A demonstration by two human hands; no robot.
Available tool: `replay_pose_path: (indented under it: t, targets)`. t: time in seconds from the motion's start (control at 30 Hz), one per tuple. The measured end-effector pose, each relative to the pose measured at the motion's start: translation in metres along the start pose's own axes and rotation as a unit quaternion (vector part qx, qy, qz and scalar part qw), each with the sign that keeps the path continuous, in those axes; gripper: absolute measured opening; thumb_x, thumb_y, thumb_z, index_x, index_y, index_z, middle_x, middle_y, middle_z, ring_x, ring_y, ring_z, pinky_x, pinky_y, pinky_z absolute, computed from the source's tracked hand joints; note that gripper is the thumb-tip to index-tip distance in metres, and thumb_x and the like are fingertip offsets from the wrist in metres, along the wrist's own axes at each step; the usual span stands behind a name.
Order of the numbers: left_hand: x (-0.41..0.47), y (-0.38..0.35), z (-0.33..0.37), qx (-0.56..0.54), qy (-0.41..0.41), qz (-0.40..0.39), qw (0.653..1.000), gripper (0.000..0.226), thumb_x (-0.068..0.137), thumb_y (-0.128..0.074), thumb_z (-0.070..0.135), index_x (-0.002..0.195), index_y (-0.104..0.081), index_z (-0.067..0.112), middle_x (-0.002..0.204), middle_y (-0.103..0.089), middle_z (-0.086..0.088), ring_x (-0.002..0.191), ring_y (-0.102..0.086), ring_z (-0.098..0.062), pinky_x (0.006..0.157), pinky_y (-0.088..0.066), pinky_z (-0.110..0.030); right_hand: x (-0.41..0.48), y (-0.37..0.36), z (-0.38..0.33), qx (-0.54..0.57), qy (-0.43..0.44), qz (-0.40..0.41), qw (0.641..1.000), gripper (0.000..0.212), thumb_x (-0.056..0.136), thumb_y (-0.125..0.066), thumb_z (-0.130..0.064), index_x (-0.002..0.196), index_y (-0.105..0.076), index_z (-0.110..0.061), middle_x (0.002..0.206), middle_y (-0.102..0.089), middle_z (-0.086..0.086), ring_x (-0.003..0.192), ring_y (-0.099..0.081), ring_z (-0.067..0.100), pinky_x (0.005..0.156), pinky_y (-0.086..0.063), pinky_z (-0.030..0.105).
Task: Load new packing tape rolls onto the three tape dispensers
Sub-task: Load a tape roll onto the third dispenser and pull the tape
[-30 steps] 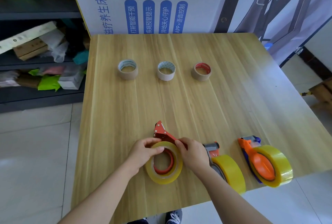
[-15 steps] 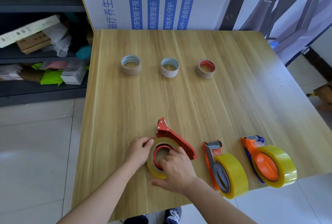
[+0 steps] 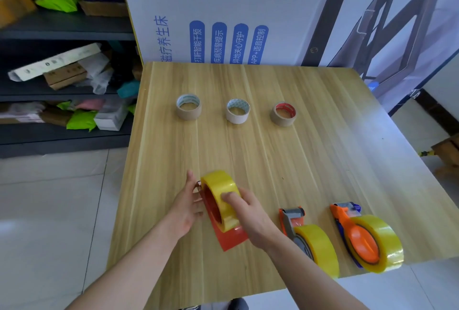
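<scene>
A red tape dispenser [image 3: 229, 237] stands on edge near the table's front left, with a yellow tape roll [image 3: 219, 189] on its hub. My right hand [image 3: 250, 217] grips the roll from the right, thumb on its outer face. Against the dispenser's left side my left hand [image 3: 187, 206] rests with fingers straight; whether it grips is unclear. To the right lie a grey-and-orange dispenser [image 3: 294, 222] and an orange-and-blue dispenser [image 3: 352, 230], each carrying a yellow roll [image 3: 319, 247] [image 3: 380, 242].
Three used-up tape cores [image 3: 188, 107] [image 3: 237, 111] [image 3: 283, 114] stand in a row across the wooden table [image 3: 323, 160]. A printed white board [image 3: 248, 11] stands behind the table. Cluttered dark shelves [image 3: 62, 86] are at the left.
The red dispenser with its roll has been turned from lying flat to standing on edge. My right hand shifted from on top of the roll to its right side.
</scene>
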State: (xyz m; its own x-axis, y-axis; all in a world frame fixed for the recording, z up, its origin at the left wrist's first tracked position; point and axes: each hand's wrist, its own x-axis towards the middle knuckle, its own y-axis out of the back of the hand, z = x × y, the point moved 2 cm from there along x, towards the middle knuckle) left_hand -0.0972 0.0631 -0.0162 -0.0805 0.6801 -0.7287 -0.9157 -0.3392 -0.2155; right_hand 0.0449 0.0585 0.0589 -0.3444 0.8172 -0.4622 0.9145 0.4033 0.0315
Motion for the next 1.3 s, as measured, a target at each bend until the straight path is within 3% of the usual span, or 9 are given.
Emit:
replay_pose_path:
  t: [0.17,0.23,0.37,0.47,0.63,0.8,0.93,1.07,1.3]
  targets:
    - [-0.025,-0.011,0.036,-0.061,-0.041,-0.012,0.997,0.027,0.094,-0.053,0.031,0.080,-0.071,0.017,0.076,-0.065,-0.003,0.069,-0.059,-0.018,0.065,-0.044,-0.032,-0.018,-0.007,-0.026,0.028,0.068,-0.026,0.997,0.014,0.075,-0.051,-0.029,0.082,-0.062,-0.023,0.060,-0.061,-0.016,0.060,-0.056,-0.001,0.058,-0.046,0.014]
    - [-0.035,-0.013,0.053,-0.095,-0.099,-0.027,0.990,0.018,0.095,-0.053,0.024,0.087,-0.069,0.020,0.078,-0.065,-0.002,0.069,-0.058,-0.016,0.065,-0.044,-0.032,-0.024,-0.009,-0.034,0.024,0.087,-0.028,0.996,0.016,0.078,-0.052,-0.032,0.085,-0.062,-0.023,0.067,-0.060,-0.013,0.066,-0.056,0.003,0.064,-0.046,0.019]
    - [-0.063,-0.016,0.087,-0.071,-0.254,-0.086,0.961,0.025,0.099,-0.044,0.033,0.119,-0.056,0.024,0.107,-0.066,-0.006,0.090,-0.062,-0.019,0.077,-0.048,-0.032,-0.033,-0.010,-0.047,0.038,0.090,-0.032,0.995,0.027,0.090,-0.052,-0.031,0.101,-0.062,-0.008,0.073,-0.071,-0.002,0.069,-0.066,0.010,0.071,-0.051,0.031]
    - [-0.090,-0.026,0.108,-0.011,-0.334,-0.118,0.935,0.024,0.098,-0.044,0.029,0.120,-0.055,0.027,0.108,-0.068,-0.004,0.087,-0.066,-0.013,0.071,-0.052,-0.027,-0.040,-0.012,-0.059,0.040,0.110,-0.042,0.992,0.040,0.086,-0.048,-0.029,0.112,-0.056,0.001,0.081,-0.075,0.012,0.075,-0.069,0.023,0.077,-0.054,0.040]
    - [-0.117,-0.029,0.127,0.053,-0.418,-0.071,0.904,0.035,0.100,-0.043,0.025,0.131,-0.047,0.041,0.128,-0.058,0.000,0.104,-0.063,-0.017,0.081,-0.053,-0.030,-0.051,-0.013,-0.083,0.049,0.149,0.002,0.988,0.053,0.079,-0.056,-0.046,0.093,-0.059,0.005,0.061,-0.063,0.012,0.055,-0.061,0.021,0.063,-0.047,0.037]
    - [-0.137,-0.032,0.141,0.098,-0.478,-0.032,0.872,0.030,0.102,-0.040,0.022,0.116,-0.059,0.040,0.111,-0.067,0.001,0.097,-0.065,-0.016,0.083,-0.055,-0.037,-0.059,-0.014,-0.097,0.051,0.185,-0.004,0.981,0.048,0.084,-0.059,-0.042,0.096,-0.062,0.005,0.068,-0.071,0.013,0.062,-0.066,0.022,0.066,-0.048,0.039]
    - [-0.147,-0.030,0.154,0.072,-0.473,-0.013,0.878,0.029,0.103,-0.037,0.021,0.117,-0.061,0.028,0.110,-0.067,-0.006,0.101,-0.063,-0.019,0.072,-0.054,-0.024,-0.068,-0.018,-0.108,0.033,0.213,-0.073,0.974,0.034,0.081,-0.058,-0.018,0.111,-0.061,-0.004,0.085,-0.075,0.010,0.077,-0.069,0.020,0.070,-0.053,0.025]
    - [-0.162,-0.029,0.160,0.110,-0.500,-0.010,0.859,0.028,0.102,-0.039,0.019,0.120,-0.060,0.024,0.114,-0.063,0.008,0.096,-0.060,0.004,0.072,-0.048,-0.009,-0.074,-0.023,-0.118,0.058,0.216,-0.042,0.974,0.041,0.082,-0.057,-0.033,0.102,-0.059,0.002,0.069,-0.067,0.007,0.062,-0.063,0.017,0.061,-0.052,0.024]
    - [-0.192,-0.019,0.167,0.295,-0.592,0.026,0.749,0.015,0.085,-0.064,0.039,0.089,-0.076,0.030,0.139,-0.040,0.019,0.127,-0.033,0.016,0.101,-0.030,-0.006,-0.079,-0.022,-0.128,0.078,0.237,-0.018,0.968,0.045,0.084,-0.057,-0.038,0.101,-0.058,0.003,0.065,-0.066,0.005,0.059,-0.062,0.017,0.059,-0.052,0.025]
